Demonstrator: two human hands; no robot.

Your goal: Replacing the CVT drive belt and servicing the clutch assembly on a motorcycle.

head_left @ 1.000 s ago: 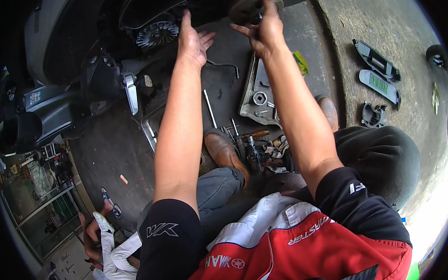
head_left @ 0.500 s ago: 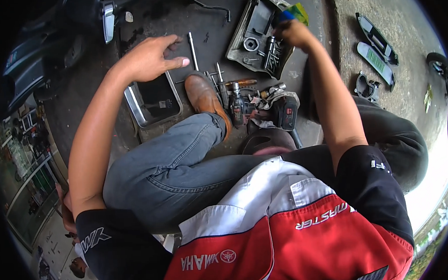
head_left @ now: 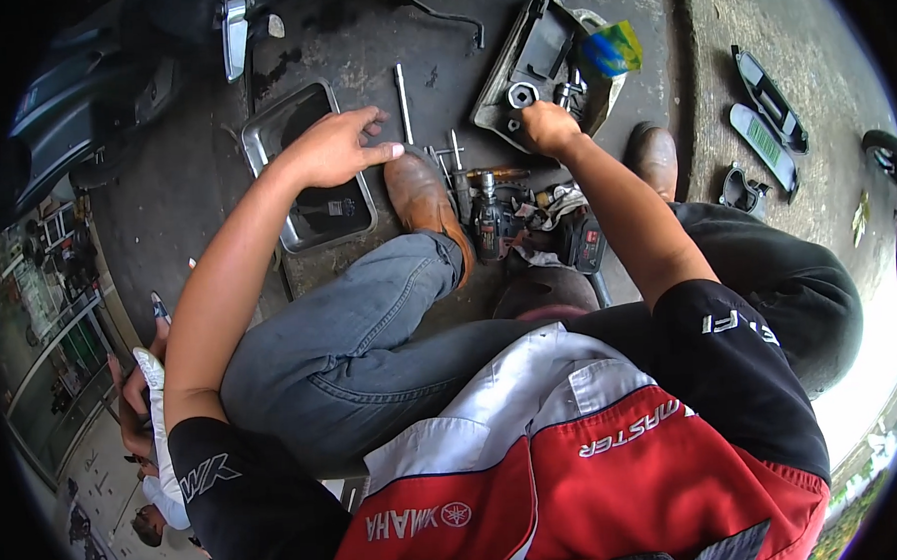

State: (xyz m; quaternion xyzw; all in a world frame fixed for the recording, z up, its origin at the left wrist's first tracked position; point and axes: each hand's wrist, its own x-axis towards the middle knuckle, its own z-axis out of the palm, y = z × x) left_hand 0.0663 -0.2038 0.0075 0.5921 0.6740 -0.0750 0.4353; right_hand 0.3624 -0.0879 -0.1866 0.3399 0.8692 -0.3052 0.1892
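My left hand [head_left: 348, 144] hovers with fingers apart over the right side of a steel pan [head_left: 264, 178], near a long silver bar [head_left: 403, 102] and my brown boot. My right hand [head_left: 552, 127] reaches into the lower end of a grimy parts tray [head_left: 499, 63], fingers curled beside a large silver hex socket [head_left: 522, 95]; whatever they grip is hidden. Smaller sockets [head_left: 568, 90] and a blue-yellow packet [head_left: 611, 51] lie at the tray's right. Below, between my boots, lie a cordless impact driver [head_left: 496, 228], screwdrivers and rags.
Dark vehicle bodywork [head_left: 91, 105] fills the upper left. Plastic covers [head_left: 763, 146] and a round clamp-like part [head_left: 743, 187] lie on concrete at right, with a wheel [head_left: 883, 151] beyond. Other people [head_left: 153, 503] sit at lower left beside a glass cabinet [head_left: 51, 337].
My hands left the round metal part up at the vehicle and dropped to the floor items. Since half a second ago, my right hand moved from the packet down to the tray's lower end.
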